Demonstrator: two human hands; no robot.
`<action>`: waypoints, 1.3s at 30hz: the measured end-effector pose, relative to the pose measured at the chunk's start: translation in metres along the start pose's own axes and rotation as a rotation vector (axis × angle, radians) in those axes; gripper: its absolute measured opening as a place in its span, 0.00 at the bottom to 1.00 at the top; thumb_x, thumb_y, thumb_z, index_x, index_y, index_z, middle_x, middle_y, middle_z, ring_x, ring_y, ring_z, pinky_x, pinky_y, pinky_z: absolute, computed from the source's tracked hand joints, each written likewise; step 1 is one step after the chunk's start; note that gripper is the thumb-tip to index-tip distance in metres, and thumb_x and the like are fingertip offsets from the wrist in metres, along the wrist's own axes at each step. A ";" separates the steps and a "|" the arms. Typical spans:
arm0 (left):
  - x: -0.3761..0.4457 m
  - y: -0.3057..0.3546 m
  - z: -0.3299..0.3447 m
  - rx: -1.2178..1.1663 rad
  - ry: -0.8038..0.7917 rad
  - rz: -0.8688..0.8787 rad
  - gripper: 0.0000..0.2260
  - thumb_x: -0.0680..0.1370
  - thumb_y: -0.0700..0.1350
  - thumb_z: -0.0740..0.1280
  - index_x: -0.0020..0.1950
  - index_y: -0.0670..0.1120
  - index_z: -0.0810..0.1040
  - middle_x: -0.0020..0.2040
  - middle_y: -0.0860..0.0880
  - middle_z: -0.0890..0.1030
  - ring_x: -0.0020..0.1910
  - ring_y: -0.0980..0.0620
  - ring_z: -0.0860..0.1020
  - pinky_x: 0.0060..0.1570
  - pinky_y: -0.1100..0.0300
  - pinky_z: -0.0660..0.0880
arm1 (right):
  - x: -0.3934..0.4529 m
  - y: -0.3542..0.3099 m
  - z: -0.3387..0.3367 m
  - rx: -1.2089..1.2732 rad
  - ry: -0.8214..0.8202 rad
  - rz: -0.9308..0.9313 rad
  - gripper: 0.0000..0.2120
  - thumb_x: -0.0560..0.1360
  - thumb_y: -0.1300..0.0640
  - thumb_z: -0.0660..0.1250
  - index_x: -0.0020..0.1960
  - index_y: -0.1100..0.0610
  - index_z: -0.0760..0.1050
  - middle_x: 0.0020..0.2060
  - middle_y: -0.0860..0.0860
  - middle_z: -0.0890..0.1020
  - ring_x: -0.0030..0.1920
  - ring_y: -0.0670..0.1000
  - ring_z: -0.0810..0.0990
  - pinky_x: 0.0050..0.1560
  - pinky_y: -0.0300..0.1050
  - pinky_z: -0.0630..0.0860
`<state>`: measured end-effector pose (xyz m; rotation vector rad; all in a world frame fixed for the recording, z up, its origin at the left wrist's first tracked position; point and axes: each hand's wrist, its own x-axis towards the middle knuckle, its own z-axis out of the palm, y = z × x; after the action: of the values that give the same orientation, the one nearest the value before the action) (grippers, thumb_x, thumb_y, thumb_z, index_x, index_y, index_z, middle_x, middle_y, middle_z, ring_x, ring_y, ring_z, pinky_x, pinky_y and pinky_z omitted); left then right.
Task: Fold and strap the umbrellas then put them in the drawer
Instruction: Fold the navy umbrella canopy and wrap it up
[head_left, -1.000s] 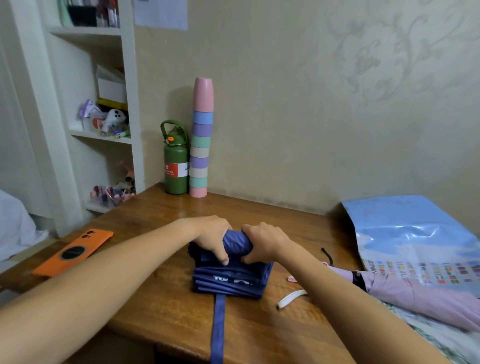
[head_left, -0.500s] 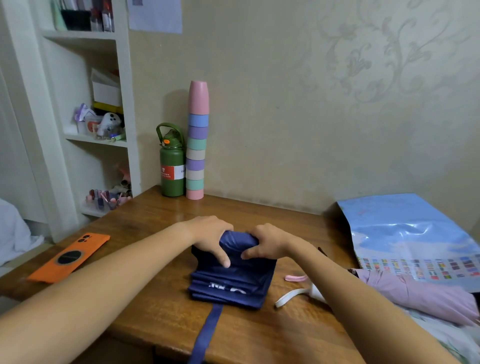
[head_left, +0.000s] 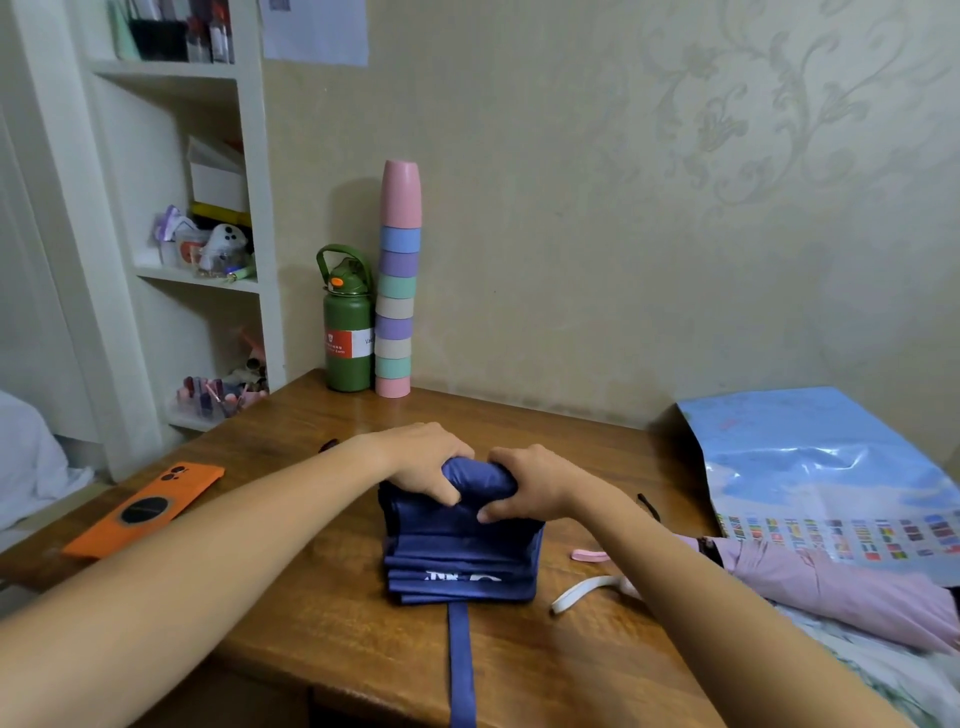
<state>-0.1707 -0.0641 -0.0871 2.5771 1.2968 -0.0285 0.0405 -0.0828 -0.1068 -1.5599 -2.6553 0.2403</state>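
Head view: the navy umbrella (head_left: 460, 558) lies flat in folded pleats at the middle of the wooden table (head_left: 322, 613), its far end bunched up under both hands. The left hand (head_left: 426, 462) curls over that far end from 10 o'clock, fingers wrapped into the fabric. The right hand (head_left: 530, 488) grips the same bunched end from 2 o'clock, thumb pressed against the cloth; the two hands sit just beside each other. The umbrella's blue strap (head_left: 461, 665) trails loose from its near edge toward 6 o'clock and hangs over the table's front edge.

At 3 o'clock of the navy umbrella lie a white strap (head_left: 582, 592) and a small pink strap (head_left: 589, 556), near the right forearm. Beyond them, at 4 o'clock, a pink umbrella (head_left: 831, 587) rests partly under a glossy blue bag (head_left: 821, 467). At 9 o'clock an orange phone (head_left: 148, 512) lies flat. At 12 o'clock, against the wall, a green bottle (head_left: 348, 332) stands touching a stack of pastel cups (head_left: 397, 291). White shelves (head_left: 208, 208) hold clutter at 10 o'clock.
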 end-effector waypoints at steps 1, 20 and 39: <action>0.000 0.000 0.001 0.019 0.012 0.008 0.09 0.74 0.55 0.73 0.47 0.54 0.77 0.45 0.53 0.81 0.45 0.51 0.79 0.43 0.52 0.75 | 0.000 0.001 -0.002 -0.024 -0.009 0.002 0.17 0.72 0.41 0.75 0.52 0.48 0.72 0.47 0.49 0.79 0.48 0.53 0.78 0.50 0.52 0.77; -0.014 -0.037 0.024 -0.755 0.075 -0.163 0.15 0.78 0.53 0.74 0.63 0.52 0.83 0.56 0.54 0.86 0.56 0.53 0.85 0.63 0.54 0.78 | -0.003 0.013 0.035 1.026 0.344 0.419 0.43 0.77 0.35 0.69 0.80 0.54 0.52 0.67 0.52 0.72 0.65 0.51 0.72 0.63 0.45 0.68; -0.021 -0.073 0.027 -1.065 0.132 -0.316 0.23 0.73 0.55 0.76 0.65 0.46 0.80 0.55 0.45 0.87 0.53 0.44 0.86 0.54 0.51 0.81 | -0.017 0.030 0.070 1.323 -0.203 0.254 0.15 0.78 0.45 0.71 0.50 0.57 0.77 0.40 0.58 0.81 0.35 0.49 0.77 0.39 0.39 0.70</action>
<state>-0.2391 -0.0451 -0.1260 1.4820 1.2518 0.6054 0.0663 -0.0902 -0.1798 -1.2861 -1.5422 1.7418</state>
